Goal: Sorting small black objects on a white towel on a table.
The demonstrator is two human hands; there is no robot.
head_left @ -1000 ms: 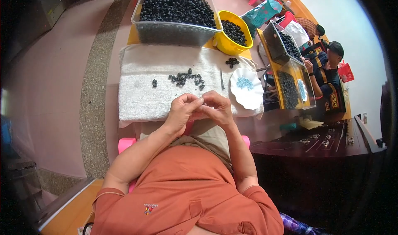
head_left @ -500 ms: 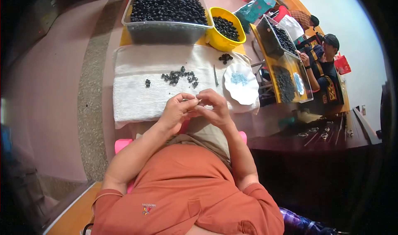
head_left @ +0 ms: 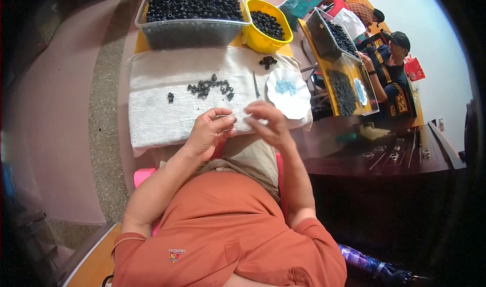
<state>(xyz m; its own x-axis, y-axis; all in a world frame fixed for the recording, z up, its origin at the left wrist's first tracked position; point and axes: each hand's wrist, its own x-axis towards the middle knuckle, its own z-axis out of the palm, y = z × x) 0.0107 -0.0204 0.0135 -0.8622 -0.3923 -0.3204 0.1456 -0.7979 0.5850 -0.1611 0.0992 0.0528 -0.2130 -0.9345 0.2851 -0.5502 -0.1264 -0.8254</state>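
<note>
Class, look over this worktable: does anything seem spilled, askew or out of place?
Nothing stands out. The loose dark beads lie in small clusters on the white towel; the clear tub and yellow bowl stand upright.

Single head-worn fisheye camera is looking steeply down, close over the lap and the white towel (head_left: 162, 94); edges are bending.

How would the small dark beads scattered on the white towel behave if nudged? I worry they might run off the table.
The dark beads look small and rounded, so they would probably roll on a bare surface. The white towel under them looks soft and napped, which likely checks them. Each seems light, easy to pinch yet easy to flick away.
</note>
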